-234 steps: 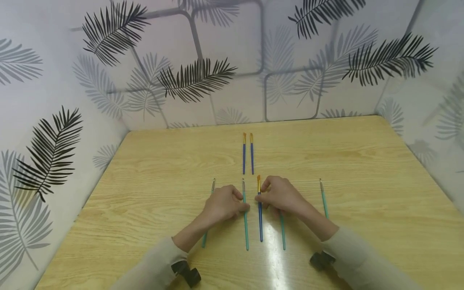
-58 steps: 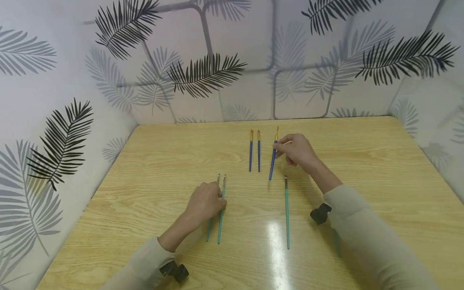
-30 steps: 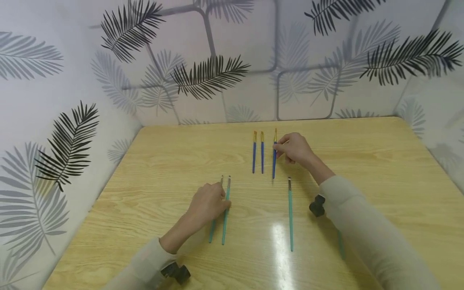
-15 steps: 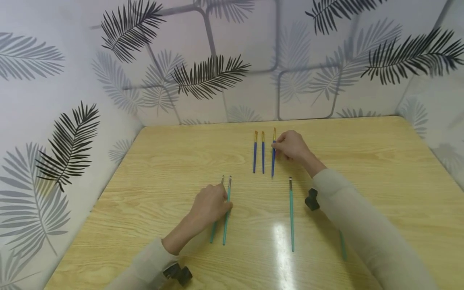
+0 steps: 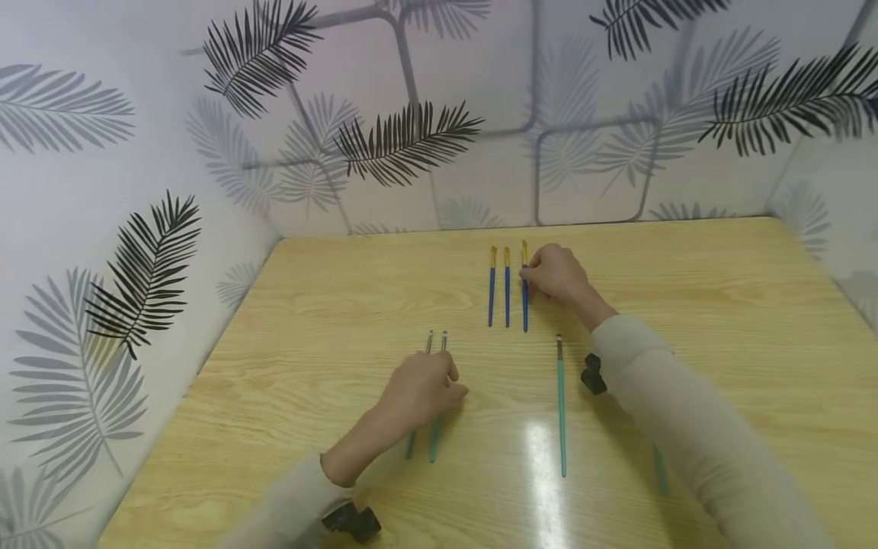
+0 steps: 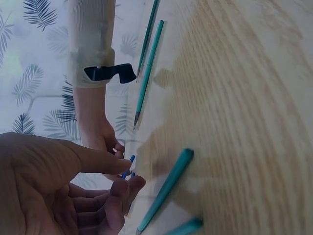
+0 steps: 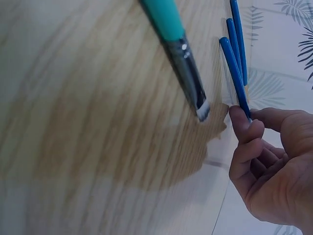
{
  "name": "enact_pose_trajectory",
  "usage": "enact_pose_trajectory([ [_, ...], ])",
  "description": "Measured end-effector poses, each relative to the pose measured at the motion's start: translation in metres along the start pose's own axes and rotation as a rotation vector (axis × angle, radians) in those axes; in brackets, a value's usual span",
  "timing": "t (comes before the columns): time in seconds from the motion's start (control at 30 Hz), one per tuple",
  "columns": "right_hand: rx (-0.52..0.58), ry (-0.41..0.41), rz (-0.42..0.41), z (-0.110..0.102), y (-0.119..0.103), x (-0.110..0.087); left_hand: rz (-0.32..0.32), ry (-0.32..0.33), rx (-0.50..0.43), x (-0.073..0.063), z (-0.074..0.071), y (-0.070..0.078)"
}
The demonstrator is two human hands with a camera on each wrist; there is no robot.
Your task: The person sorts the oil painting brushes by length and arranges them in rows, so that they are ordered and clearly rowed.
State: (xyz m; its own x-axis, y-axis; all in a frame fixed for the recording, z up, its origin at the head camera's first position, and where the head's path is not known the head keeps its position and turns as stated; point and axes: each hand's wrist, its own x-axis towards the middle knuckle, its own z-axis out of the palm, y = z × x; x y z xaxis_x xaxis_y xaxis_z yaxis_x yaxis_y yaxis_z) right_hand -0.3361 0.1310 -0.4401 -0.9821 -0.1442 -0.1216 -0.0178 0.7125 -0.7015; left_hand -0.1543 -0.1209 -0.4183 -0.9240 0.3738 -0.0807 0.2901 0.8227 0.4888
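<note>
At the back of the table, my right hand (image 5: 557, 271) pinches a blue paintbrush (image 5: 525, 309) with a gold ferrule between thumb and fingertips. Two like blue paintbrushes, one at the left (image 5: 491, 297) and one in the middle (image 5: 507, 297), lie beside it, roughly parallel. My left hand (image 5: 420, 387) hovers over two teal paintbrushes, partly covering them in the head view. The left wrist view shows its thumb and fingers loosely bent with nothing between them, apart from the nearer teal paintbrush (image 6: 168, 183).
Another teal paintbrush (image 5: 562, 412) lies in front of the right hand, and one more (image 5: 660, 469) is mostly hidden under the right forearm. The wooden table (image 5: 309, 305) meets a leaf-patterned wall (image 5: 480, 183) at the back and left.
My right hand carried the blue paintbrush from the front to the back row and straightened it there. My left hand shifted a teal paintbrush leftward beside another, then let go.
</note>
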Motion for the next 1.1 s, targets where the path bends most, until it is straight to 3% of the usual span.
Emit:
enact_pose_trajectory([
  [0.4, -0.136, 0.041, 0.021, 0.008, -0.006, 0.002, 0.022, -0.009, 0.025, 0.0, 0.008, 0.015],
  [0.8, -0.194, 0.077, 0.039, 0.012, -0.013, 0.0, 0.047, 0.024, 0.055, -0.004, 0.007, 0.016],
  [1.1, -0.216, 0.064, 0.038, 0.013, -0.015, 0.001, 0.038, 0.002, 0.049, -0.003, 0.009, 0.02],
])
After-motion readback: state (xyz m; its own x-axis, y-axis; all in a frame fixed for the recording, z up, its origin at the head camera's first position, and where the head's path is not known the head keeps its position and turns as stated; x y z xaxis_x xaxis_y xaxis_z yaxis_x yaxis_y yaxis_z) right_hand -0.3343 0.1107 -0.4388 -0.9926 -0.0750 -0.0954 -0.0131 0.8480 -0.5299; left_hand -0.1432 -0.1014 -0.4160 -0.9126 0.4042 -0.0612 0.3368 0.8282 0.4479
